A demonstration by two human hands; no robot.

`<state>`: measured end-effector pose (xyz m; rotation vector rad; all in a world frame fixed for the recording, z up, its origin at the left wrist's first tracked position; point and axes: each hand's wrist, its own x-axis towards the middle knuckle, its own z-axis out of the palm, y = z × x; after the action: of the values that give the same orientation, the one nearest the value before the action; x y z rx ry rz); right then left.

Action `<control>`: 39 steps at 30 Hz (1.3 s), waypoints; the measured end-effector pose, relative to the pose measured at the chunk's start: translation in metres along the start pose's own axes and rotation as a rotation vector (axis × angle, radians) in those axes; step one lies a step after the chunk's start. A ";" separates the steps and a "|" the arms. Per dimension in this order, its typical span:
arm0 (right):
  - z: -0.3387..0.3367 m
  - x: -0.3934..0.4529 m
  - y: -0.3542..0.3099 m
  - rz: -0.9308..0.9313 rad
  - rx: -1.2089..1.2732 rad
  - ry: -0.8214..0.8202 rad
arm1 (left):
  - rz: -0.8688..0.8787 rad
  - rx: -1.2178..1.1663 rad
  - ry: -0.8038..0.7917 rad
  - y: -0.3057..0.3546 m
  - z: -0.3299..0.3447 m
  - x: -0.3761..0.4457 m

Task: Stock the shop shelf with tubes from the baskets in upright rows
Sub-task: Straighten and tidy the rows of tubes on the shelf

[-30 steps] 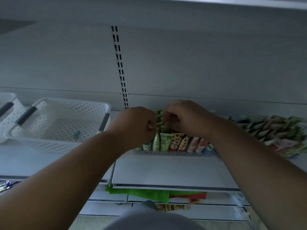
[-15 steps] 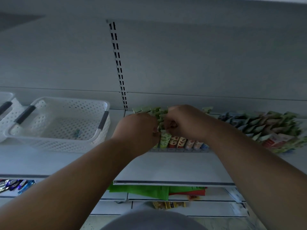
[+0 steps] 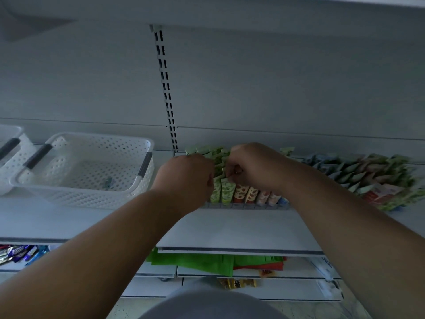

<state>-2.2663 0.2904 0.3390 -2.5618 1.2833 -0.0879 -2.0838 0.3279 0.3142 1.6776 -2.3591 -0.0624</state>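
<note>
1. Where our two fists meet over the middle of the shelf, our left hand (image 3: 186, 178) is curled with its grip pressed against the green tubes; what it pinches we cannot tell, since the fingers face away from us.
2. Our right hand (image 3: 249, 168) is curled too, its grip closed on the tops of the upright green printed tubes (image 3: 218, 162) in the rows.
3. Below the hands, the front row of tubes (image 3: 239, 194) stands upright, green ones at the left, then red, cream, pink and blue ones, behind a low grey rail (image 3: 248, 206).
4. To the right, a loose heap of green and pale tubes (image 3: 377, 178) lies on the white metal shelf (image 3: 230, 229).
5. To the left stands a white perforated plastic basket with dark grey handles (image 3: 87, 166), almost empty, and another white basket (image 3: 9, 153) at the edge.
</note>
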 end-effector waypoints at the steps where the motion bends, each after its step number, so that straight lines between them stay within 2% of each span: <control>1: 0.000 0.000 0.000 -0.003 -0.003 0.005 | -0.001 -0.004 0.001 0.000 0.000 0.000; 7: -0.002 0.000 0.006 -0.024 0.046 0.051 | -0.016 -0.002 0.019 0.000 0.002 0.001; 15: -0.022 -0.012 0.042 0.056 0.131 0.251 | -0.050 -0.039 0.041 0.010 -0.006 0.012; 23: -0.025 -0.006 0.064 -0.003 0.087 0.239 | -0.068 -0.123 0.072 0.021 -0.006 0.029; 29: -0.024 0.009 0.083 -0.001 0.012 0.211 | -0.083 -0.076 0.049 0.018 -0.002 0.074; 33: -0.024 0.021 0.085 -0.015 -0.017 0.179 | -0.059 -0.038 -0.018 0.019 -0.004 0.096; 39: -0.021 0.032 0.090 -0.008 0.021 0.103 | -0.080 0.052 -0.221 0.022 -0.003 0.114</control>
<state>-2.3210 0.2092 0.3326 -2.5752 1.3006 -0.2365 -2.1387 0.2291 0.3408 1.8767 -2.4679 -0.2124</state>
